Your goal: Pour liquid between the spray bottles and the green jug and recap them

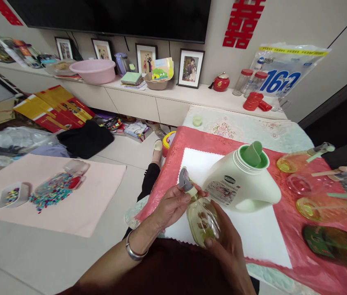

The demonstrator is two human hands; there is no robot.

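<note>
Holding: left hand (172, 207) closed around the pump head (185, 182), right hand (231, 237) clasped on the clear bottle (201, 221), at the table's (244, 121) near edge. Pump head already at neck; tightness undetermined. Jug (250, 184) uncapped.

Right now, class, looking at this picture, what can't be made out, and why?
All in the head view:
Small print on the jug: too small and blurred.
The jug's contents: hidden by its walls and green spout.
Part of the pump bottle: covered by the right hand.
The dark bottle's far end: cut off, right edge.
The television's top: cut off, upper edge.
</note>
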